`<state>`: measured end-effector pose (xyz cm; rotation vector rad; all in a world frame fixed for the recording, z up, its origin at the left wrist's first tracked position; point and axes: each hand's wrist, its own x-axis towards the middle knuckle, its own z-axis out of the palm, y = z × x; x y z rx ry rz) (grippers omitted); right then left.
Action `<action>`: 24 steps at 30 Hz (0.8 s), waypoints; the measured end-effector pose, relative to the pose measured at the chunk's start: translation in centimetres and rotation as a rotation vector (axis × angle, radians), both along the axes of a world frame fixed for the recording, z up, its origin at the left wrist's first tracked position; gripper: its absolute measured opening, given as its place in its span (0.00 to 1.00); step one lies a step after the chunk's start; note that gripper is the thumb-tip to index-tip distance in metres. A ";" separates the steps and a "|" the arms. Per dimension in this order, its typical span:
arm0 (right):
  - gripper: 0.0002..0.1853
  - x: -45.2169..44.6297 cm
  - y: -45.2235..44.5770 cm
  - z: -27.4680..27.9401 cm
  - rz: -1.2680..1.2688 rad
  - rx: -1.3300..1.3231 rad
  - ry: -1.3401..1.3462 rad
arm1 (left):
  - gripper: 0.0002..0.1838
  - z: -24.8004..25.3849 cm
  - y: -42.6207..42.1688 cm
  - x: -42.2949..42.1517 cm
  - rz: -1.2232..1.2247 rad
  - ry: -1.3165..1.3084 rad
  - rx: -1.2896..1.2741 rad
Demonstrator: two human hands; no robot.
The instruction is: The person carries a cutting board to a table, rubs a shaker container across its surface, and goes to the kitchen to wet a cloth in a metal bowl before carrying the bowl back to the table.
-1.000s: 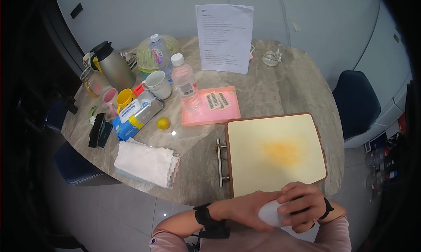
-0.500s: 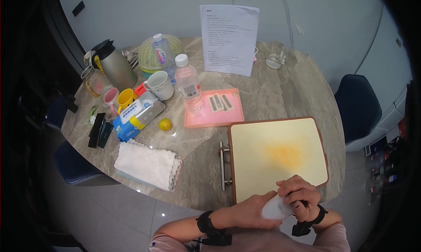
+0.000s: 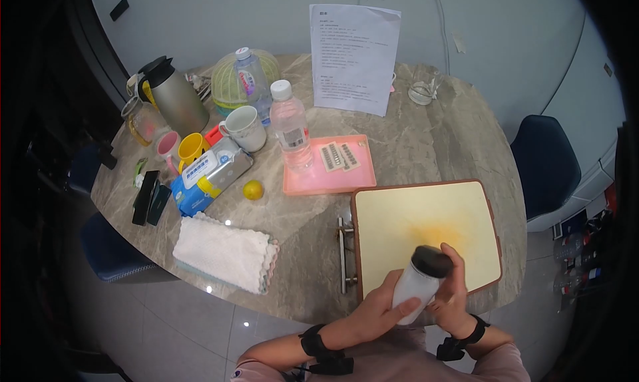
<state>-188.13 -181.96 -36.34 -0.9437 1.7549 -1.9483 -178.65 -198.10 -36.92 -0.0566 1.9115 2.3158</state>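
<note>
My left hand [image 3: 381, 313] is wrapped round a white bottle with a black cap [image 3: 414, 290], its thumb across the front. The bottle leans to the right, cap end up, above the near edge of a cream cutting board [image 3: 386, 215] with a brown rim. Close against the bottle's right side is my right hand [image 3: 454, 294], fingers stretched up beside the cap; whether it touches the bottle I cannot tell. A yellow-orange powdery patch [image 3: 442, 234] lies on the board, just beyond the hands.
Left of the board are a metal handle [image 3: 343, 255], a folded white cloth [image 3: 223, 252] and a yellow fruit [image 3: 253, 190]. Farther back stand a pink tray [image 3: 326, 186], a clear bottle [image 3: 293, 132], mugs [image 3: 245, 130], a wipes pack [image 3: 212, 176], a steel jug [image 3: 176, 102] and a printed sheet [image 3: 353, 62].
The bottle has turned so its black cap faces up and away. My right hand has gone from closed round the bottle's end to stretched fingers beside the cap.
</note>
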 end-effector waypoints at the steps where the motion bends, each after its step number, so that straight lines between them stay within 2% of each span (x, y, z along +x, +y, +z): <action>1: 0.53 0.8 -0.3 -0.2 -0.014 -0.013 -0.068 | 0.33 -0.2 0.0 0.0 0.017 0.023 0.033; 3: 0.57 1.2 -0.3 -1.0 -0.016 0.008 -0.107 | 0.32 -0.4 -0.2 0.0 0.022 0.088 0.040; 5: 0.55 1.1 0.2 -0.9 -0.027 0.036 -0.200 | 0.33 -0.7 -0.5 0.1 -0.004 0.174 -0.015; 6: 0.55 1.0 0.5 -0.8 -0.031 0.051 -0.246 | 0.31 -1.1 -1.0 0.5 0.038 0.263 -0.256; 8: 0.53 -0.5 1.5 -1.1 -0.127 0.105 -0.152 | 0.28 -2.1 -2.9 2.2 0.120 0.436 -0.744; 11: 0.51 -3.0 3.4 -1.0 -0.250 0.242 0.009 | 0.22 -3.0 -5.9 4.6 0.351 0.452 -0.810; 13: 0.49 -4.0 4.1 -0.4 -0.316 0.296 0.119 | 0.19 -3.3 -7.0 5.8 0.478 0.375 -0.906; 16: 0.44 -4.5 4.1 0.4 -0.419 0.368 0.096 | 0.15 -5.2 -7.2 7.0 0.596 0.303 -1.037; 20: 0.41 -5.0 4.2 -0.2 -0.379 0.378 -0.015 | 0.13 -5.6 -6.5 6.6 0.646 0.318 -1.167; 22: 0.38 -5.2 4.4 -1.5 -0.314 0.321 -0.103 | 0.12 -5.8 -6.6 6.6 0.673 0.294 -1.104; 24: 0.36 -5.2 4.0 -1.2 -0.276 0.425 0.197 | 0.11 -6.0 -6.9 6.7 0.684 0.280 -1.054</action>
